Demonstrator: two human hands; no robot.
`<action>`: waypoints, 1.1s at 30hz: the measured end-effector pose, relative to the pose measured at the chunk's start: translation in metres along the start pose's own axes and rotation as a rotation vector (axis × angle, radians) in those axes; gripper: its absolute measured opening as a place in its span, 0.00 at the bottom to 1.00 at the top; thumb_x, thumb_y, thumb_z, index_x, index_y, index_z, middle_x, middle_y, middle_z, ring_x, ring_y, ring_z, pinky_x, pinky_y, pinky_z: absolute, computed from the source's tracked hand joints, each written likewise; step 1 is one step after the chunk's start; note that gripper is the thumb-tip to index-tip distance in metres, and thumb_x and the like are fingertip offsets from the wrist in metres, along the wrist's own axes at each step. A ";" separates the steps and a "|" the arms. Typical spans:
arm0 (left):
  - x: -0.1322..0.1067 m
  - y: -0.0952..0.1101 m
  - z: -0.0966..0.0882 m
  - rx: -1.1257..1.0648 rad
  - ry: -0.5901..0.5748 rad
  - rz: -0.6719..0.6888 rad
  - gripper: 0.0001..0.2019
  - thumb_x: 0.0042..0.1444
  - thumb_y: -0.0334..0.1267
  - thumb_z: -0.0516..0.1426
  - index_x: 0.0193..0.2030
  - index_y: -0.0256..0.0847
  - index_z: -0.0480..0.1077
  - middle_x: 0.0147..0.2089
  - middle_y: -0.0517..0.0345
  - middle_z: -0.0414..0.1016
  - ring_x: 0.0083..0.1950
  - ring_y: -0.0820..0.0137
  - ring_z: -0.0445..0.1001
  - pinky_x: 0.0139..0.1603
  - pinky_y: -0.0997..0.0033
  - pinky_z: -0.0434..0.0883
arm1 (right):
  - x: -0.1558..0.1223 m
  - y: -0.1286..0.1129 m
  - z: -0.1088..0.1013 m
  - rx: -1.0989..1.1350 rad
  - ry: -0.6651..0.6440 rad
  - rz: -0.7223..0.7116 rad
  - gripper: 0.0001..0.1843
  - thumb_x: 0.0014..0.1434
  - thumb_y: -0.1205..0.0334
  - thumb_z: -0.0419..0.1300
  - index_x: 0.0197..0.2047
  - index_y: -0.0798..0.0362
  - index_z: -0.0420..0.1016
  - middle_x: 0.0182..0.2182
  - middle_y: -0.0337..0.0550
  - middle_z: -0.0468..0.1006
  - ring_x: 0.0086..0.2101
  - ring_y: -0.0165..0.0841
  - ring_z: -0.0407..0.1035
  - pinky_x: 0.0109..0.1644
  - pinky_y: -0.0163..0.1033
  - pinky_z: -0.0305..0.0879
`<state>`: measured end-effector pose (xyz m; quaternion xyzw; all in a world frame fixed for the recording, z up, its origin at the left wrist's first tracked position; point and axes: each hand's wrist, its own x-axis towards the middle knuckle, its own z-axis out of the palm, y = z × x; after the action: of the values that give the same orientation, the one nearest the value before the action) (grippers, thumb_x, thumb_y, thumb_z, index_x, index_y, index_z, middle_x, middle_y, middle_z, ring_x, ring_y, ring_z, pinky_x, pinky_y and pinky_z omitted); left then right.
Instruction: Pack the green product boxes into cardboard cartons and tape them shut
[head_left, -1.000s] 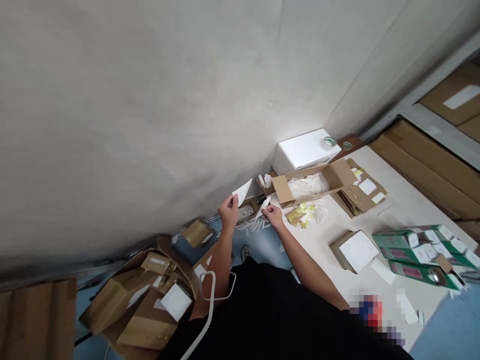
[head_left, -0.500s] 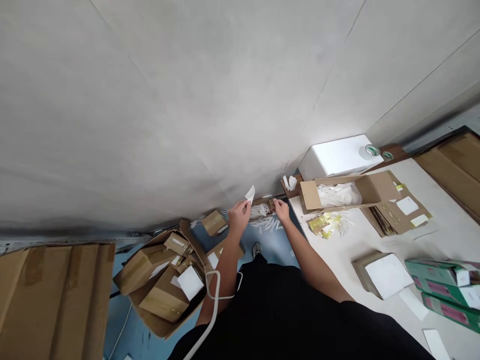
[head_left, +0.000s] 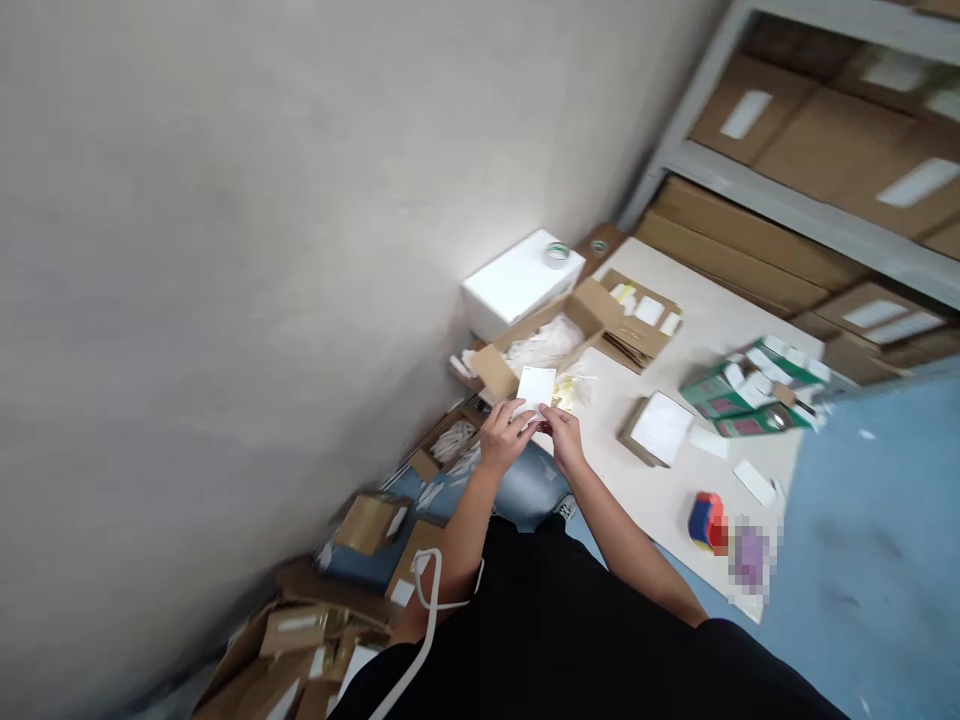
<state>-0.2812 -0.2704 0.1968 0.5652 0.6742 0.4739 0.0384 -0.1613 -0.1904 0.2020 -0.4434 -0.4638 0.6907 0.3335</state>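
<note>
A small white paper label (head_left: pixel 537 388) is held up in front of me by its lower edge. My left hand (head_left: pixel 504 436) grips its lower left part with the fingers closed. Pinching the lower right corner is my right hand (head_left: pixel 561 434), close beside the left. Behind the label stands an open cardboard box (head_left: pixel 592 312) with crumpled white paper strips (head_left: pixel 547 342) in it. Some yellow tape scraps (head_left: pixel 564 392) lie just right of the label on the table.
On the white table (head_left: pixel 600 480) are a stack topped with white labels (head_left: pixel 661 428), green boxes (head_left: pixel 750 390) and a red-and-blue object (head_left: pixel 705 518). A white box (head_left: pixel 521 280) stands by the wall. Cartons (head_left: pixel 371 522) lie on the floor; shelves (head_left: pixel 825 210) hold more.
My view has turned right, towards the table and shelves. My hands, apart before, have come together, and the right hand now also holds the label.
</note>
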 end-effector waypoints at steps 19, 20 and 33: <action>0.056 0.097 0.284 -0.571 -0.471 -0.507 0.17 0.47 0.48 0.67 0.30 0.44 0.64 0.29 0.64 0.71 0.33 0.71 0.72 0.39 0.72 0.70 | 0.021 -0.004 -0.304 -0.094 0.399 0.043 0.27 0.46 0.39 0.72 0.21 0.47 0.62 0.16 0.32 0.68 0.24 0.33 0.68 0.32 0.37 0.66; 0.054 0.098 0.298 -0.541 -0.490 -0.518 0.16 0.47 0.47 0.67 0.30 0.44 0.64 0.28 0.65 0.71 0.31 0.72 0.71 0.38 0.72 0.69 | 0.025 0.001 -0.316 -0.082 0.425 0.102 0.26 0.43 0.41 0.74 0.23 0.46 0.64 0.16 0.32 0.69 0.23 0.33 0.68 0.30 0.37 0.65; 0.047 0.076 0.428 0.019 -0.684 -0.697 0.10 0.49 0.38 0.67 0.29 0.43 0.68 0.30 0.64 0.76 0.34 0.70 0.76 0.37 0.73 0.67 | 0.087 0.049 -0.386 -0.612 0.587 0.393 0.17 0.58 0.59 0.68 0.35 0.46 0.60 0.26 0.34 0.76 0.32 0.35 0.73 0.34 0.35 0.57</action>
<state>0.0084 0.0150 0.0371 0.4296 0.7763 0.2136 0.4088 0.1590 0.0016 0.0620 -0.7775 -0.4395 0.4175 0.1672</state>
